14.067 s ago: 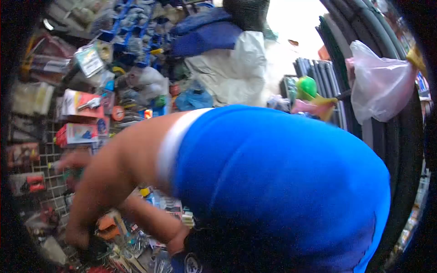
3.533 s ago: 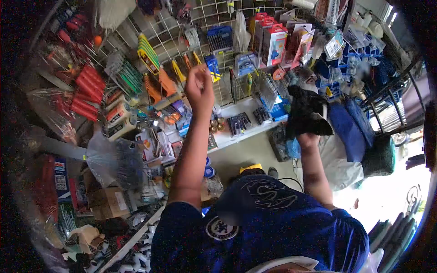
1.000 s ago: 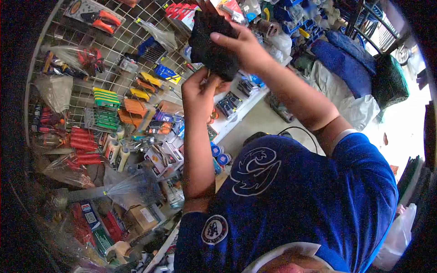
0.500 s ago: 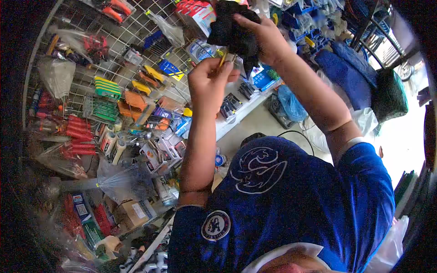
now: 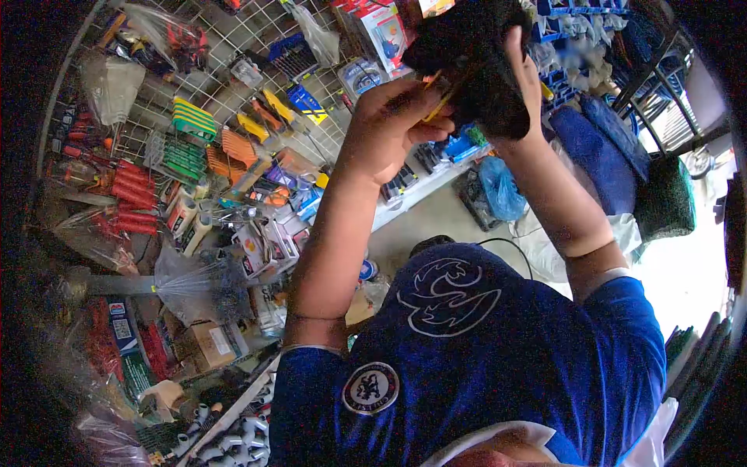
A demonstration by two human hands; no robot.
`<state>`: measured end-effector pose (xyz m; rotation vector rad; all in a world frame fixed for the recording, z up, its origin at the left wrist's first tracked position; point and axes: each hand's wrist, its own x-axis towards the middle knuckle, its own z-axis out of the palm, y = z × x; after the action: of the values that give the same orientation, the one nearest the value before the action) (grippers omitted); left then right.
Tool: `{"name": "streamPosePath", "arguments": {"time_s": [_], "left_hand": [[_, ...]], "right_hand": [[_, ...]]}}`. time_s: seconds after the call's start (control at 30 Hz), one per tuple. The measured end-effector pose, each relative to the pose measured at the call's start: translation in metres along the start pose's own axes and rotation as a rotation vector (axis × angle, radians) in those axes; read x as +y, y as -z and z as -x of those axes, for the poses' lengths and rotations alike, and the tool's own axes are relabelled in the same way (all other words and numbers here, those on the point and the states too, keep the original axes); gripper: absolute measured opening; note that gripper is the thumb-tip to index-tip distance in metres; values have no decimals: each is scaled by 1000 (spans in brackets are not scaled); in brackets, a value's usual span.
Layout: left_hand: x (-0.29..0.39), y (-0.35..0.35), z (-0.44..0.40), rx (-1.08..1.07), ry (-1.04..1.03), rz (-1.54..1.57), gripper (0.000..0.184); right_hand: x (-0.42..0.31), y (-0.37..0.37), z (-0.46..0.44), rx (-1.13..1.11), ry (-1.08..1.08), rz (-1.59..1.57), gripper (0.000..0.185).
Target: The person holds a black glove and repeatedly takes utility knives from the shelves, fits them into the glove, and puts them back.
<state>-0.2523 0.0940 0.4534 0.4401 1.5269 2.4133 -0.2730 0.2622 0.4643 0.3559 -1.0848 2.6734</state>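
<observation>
My left hand (image 5: 405, 117) is closed, its fingers pinched around a thin yellow stick (image 5: 442, 106) that runs up against a black cloth-like bundle (image 5: 475, 66). What the stick belongs to is hidden behind the dark material. My right hand (image 5: 527, 86) holds the bundle from its right side, with one finger stretched up along the edge. Folds and shadow keep me from telling exactly what the black thing is. Both hands are raised in front of a wire grid of hanging goods.
Along the wire grid (image 5: 233, 31) hang red-handled tools (image 5: 134, 194), a green-and-yellow pack (image 5: 194, 118) and orange pieces (image 5: 233, 148). Below are a cardboard box (image 5: 214, 342) and grey pipe fittings (image 5: 241, 444). A blue plastic bag (image 5: 502, 187) lies on the floor by dark blue bundles (image 5: 587, 156).
My left hand has moved right and now meets the black bundle. The bundle has shifted right and spreads wider, my right hand moving with it. The view has also shifted slightly.
</observation>
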Motion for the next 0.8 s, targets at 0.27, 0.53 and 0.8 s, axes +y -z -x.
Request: {"name": "streamPosePath", "arguments": {"time_s": [0.27,0.53,0.8], "left_hand": [[-9,-19,-4,-43,-24,-110,23],[-11,-19,-8,86,-236,-597,16],[-35,0,-6,-15,-264,-363,19]], "right_hand": [[-8,7,-8,17,576,821,35],[-3,2,-15,8,22,122,30],[-4,17,-16,-36,-67,114,39]]}}
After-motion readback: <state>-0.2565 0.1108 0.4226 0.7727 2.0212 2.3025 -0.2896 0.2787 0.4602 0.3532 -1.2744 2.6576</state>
